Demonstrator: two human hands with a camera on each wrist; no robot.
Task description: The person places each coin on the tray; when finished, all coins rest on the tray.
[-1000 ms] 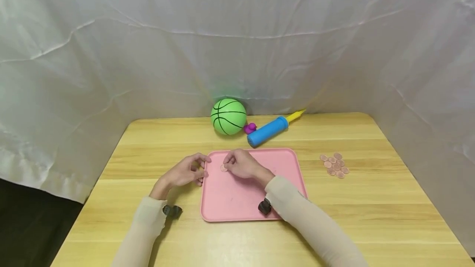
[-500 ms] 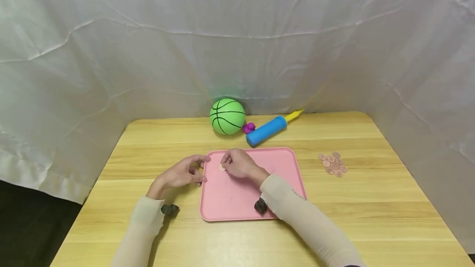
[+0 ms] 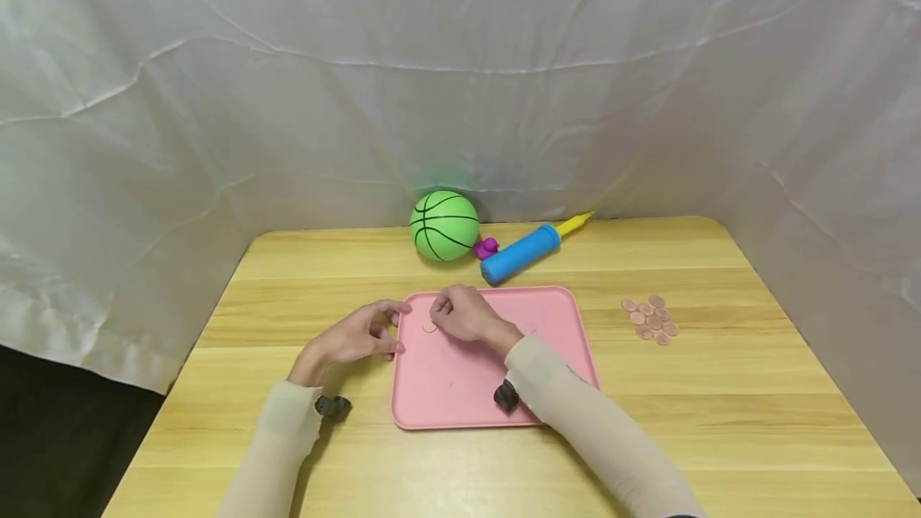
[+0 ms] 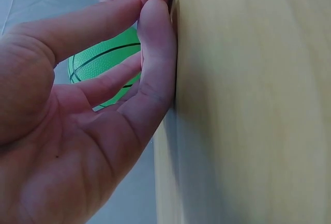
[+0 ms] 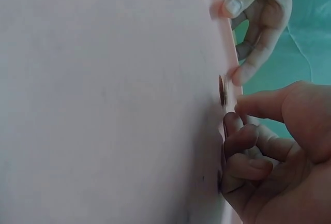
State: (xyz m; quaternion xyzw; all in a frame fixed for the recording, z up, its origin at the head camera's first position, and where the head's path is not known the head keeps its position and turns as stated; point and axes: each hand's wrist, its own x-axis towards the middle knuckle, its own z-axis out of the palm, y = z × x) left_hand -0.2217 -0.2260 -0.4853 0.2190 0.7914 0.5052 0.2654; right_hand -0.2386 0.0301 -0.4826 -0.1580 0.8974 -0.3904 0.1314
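Observation:
On the far left part of the pink tray (image 3: 460,406) lies a copper-coloured coin (image 3: 429,326). My right hand (image 3: 464,314) is just right of it, low over the tray. In the right wrist view the thumb stands apart from the loosely bent fingers, close to the coin (image 5: 223,90); no coin is visible between them. My left hand (image 3: 352,334) holds the tray's left edge. Seen from the left wrist, its thumb (image 4: 98,25) meets the rim while a finger lies along the outer wall; the other fingertips are partly hidden.
Right of the tray, several copper-coloured coins (image 3: 653,321) lie clustered on the wooden table (image 3: 727,406). Behind the tray are a green ball (image 3: 444,226), a small purple rubber duck (image 3: 487,248) and a blue hand pump (image 3: 521,254) with a yellow nozzle. Grey cloth hangs behind and around.
My right fingers have drawn slightly away from the coin, which shows more fully now. My left hand stays at the tray's edge. The head view has shifted slightly.

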